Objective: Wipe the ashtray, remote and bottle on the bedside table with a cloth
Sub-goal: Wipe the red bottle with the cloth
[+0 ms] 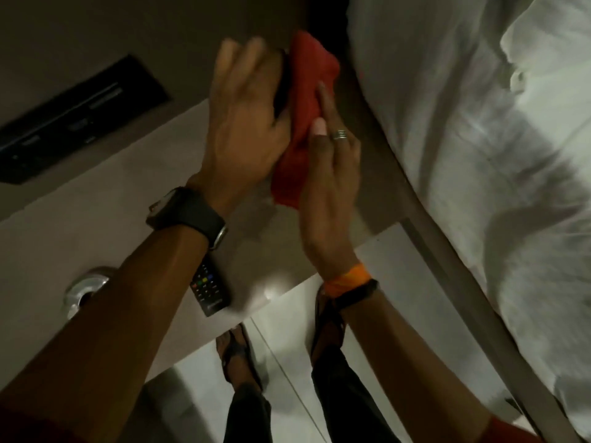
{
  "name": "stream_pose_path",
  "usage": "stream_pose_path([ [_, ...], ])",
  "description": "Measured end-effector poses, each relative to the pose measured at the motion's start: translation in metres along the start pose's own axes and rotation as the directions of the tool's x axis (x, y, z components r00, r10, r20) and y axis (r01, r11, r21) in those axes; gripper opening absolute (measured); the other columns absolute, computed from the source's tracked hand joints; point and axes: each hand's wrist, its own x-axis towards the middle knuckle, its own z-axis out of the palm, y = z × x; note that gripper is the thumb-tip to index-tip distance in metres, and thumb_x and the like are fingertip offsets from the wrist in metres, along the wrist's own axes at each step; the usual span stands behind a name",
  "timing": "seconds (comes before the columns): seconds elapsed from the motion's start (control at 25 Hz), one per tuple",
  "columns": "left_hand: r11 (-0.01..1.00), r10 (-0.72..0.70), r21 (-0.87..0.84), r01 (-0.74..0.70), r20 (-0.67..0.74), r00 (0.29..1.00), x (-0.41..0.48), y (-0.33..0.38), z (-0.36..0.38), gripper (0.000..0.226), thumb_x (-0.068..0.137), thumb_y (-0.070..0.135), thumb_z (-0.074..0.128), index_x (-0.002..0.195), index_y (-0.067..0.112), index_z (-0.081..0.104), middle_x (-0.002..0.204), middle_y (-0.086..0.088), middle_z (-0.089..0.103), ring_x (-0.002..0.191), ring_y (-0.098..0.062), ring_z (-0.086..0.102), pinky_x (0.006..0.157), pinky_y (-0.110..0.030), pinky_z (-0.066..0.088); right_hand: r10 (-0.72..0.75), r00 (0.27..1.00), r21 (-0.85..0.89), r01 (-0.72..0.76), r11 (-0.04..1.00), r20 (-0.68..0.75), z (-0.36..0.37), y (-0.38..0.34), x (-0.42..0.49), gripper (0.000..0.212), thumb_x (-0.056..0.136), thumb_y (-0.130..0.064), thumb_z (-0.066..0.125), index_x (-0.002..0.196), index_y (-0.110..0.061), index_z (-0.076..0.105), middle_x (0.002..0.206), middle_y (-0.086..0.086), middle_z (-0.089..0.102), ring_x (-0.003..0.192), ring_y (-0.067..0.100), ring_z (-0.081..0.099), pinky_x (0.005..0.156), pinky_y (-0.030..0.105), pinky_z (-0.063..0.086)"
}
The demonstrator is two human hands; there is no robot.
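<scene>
Ashtray point(83, 290): metal, at eight o'clock on the table point(64, 225), contents unclear.
Remote point(209, 290): beside it, under my wrist.
Left hand point(246, 123): curled round something dark (blurred).
Right hand point(329, 174): fingers pressing red cloth point(303, 123) at twelve o'clock.

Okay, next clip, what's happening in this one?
A person stands at a bedside table next to a bed. The left hand grips a dark object, too blurred and covered to identify, while the right hand presses a red cloth against it. The remote and a shiny ashtray lie on the table, partly under the left forearm.
</scene>
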Motion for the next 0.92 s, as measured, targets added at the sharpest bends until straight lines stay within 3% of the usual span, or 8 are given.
stream_pose_path([
  [0.08, 0.996, -0.063, -0.057, 0.061, -0.041, 0.997, -0.003, -0.014, 0.0, 0.023, 0.096, 0.017, 0.045, 0.086, 0.0, 0.058, 0.089, -0.022, 0.058, 0.088, -0.037, 0.052, 0.079, -0.02, 0.026, -0.097, 0.995, -0.245, 0.09, 0.965, -0.018, 0.014, 0.033, 0.01, 0.042, 0.105, -0.033, 0.033, 0.144, -0.029, 0.047, 0.148, -0.002, 0.052, 0.134, 0.014, 0.047, 0.115, 0.045, 0.029],
  [0.16, 0.985, -0.14, -0.109, 0.136, -0.031, 0.99, -0.01, -0.024, -0.002, 0.027, 0.097, 0.019, 0.043, 0.084, 0.0, 0.057, 0.088, -0.022, 0.056, 0.087, -0.033, 0.049, 0.079, -0.019, 0.028, 0.073, 0.994, -0.316, -0.096, 0.944, -0.086, 0.009, 0.071, 0.023, 0.042, 0.104, -0.024, 0.033, 0.14, -0.014, 0.053, 0.141, 0.01, 0.058, 0.132, 0.023, 0.05, 0.116, 0.05, 0.031],
  [0.28, 0.961, -0.242, -0.152, 0.231, -0.058, 0.969, -0.013, -0.037, -0.007, 0.031, 0.097, 0.018, 0.04, 0.084, -0.003, 0.058, 0.089, -0.022, 0.057, 0.09, -0.034, 0.051, 0.079, -0.028, 0.035, 0.271, 0.952, -0.071, -0.283, 0.957, -0.141, 0.005, 0.09, 0.03, 0.036, 0.107, -0.018, 0.036, 0.134, -0.007, 0.058, 0.132, 0.015, 0.063, 0.124, 0.026, 0.055, 0.109, 0.051, 0.041],
  [0.44, 0.915, -0.402, -0.057, 0.4, -0.047, 0.914, -0.002, -0.037, -0.006, 0.042, 0.105, 0.033, 0.034, 0.092, 0.002, 0.058, 0.094, -0.014, 0.061, 0.095, -0.031, 0.057, 0.089, -0.043, 0.043, -0.104, 0.994, 0.085, 0.106, 0.991, -0.025, 0.049, 0.044, 0.005, 0.035, 0.106, -0.026, 0.039, 0.137, -0.025, 0.054, 0.145, -0.015, 0.05, 0.14, 0.011, 0.042, 0.119, 0.053, 0.035],
  [0.56, 0.896, -0.425, 0.145, 0.42, 0.005, 0.905, 0.007, -0.039, -0.009, 0.048, 0.101, 0.057, 0.035, 0.104, 0.014, 0.058, 0.105, -0.005, 0.065, 0.095, -0.015, 0.057, 0.094, -0.04, 0.04, -0.315, 0.941, -0.186, 0.334, 0.924, 0.123, 0.039, 0.059, 0.011, 0.043, 0.104, -0.021, 0.038, 0.147, -0.016, 0.044, 0.158, 0.001, 0.04, 0.15, 0.02, 0.028, 0.124, 0.049, 0.02],
  [0.64, 0.953, -0.3, 0.097, 0.289, 0.135, 0.944, 0.009, -0.048, -0.021, 0.048, 0.096, 0.058, 0.047, 0.118, 0.016, 0.053, 0.119, 0.001, 0.062, 0.099, -0.003, 0.051, 0.082, -0.025, 0.041, -0.135, 0.99, -0.35, 0.14, 0.926, 0.04, 0.023, 0.075, 0.033, 0.042, 0.106, -0.021, 0.038, 0.147, -0.021, 0.046, 0.158, 0.004, 0.04, 0.148, 0.022, 0.029, 0.121, 0.053, 0.017],
  [0.8, 0.955, -0.092, -0.222, 0.196, 0.409, 0.908, 0.006, -0.053, -0.039, 0.04, 0.094, 0.041, 0.062, 0.125, 0.02, 0.049, 0.127, 0.007, 0.055, 0.11, -0.001, 0.05, 0.081, -0.017, 0.042, 0.163, 0.986, -0.142, -0.166, 0.976, -0.037, 0.003, 0.088, 0.062, 0.035, 0.11, -0.014, 0.034, 0.14, -0.005, 0.048, 0.139, 0.012, 0.055, 0.128, 0.027, 0.051, 0.113, 0.053, 0.037],
  [0.92, 0.851, -0.291, -0.311, 0.423, 0.39, 0.874, 0.005, -0.045, -0.035, 0.021, 0.096, 0.039, 0.061, 0.104, 0.021, 0.051, 0.099, 0.01, 0.054, 0.082, -0.002, 0.052, 0.066, -0.018, 0.042, 0.138, 0.983, -0.052, -0.145, 0.988, -0.122, 0.006, 0.071, 0.057, 0.029, 0.107, -0.01, 0.04, 0.129, 0.001, 0.057, 0.122, 0.011, 0.061, 0.113, 0.024, 0.058, 0.107, 0.051, 0.044],
])
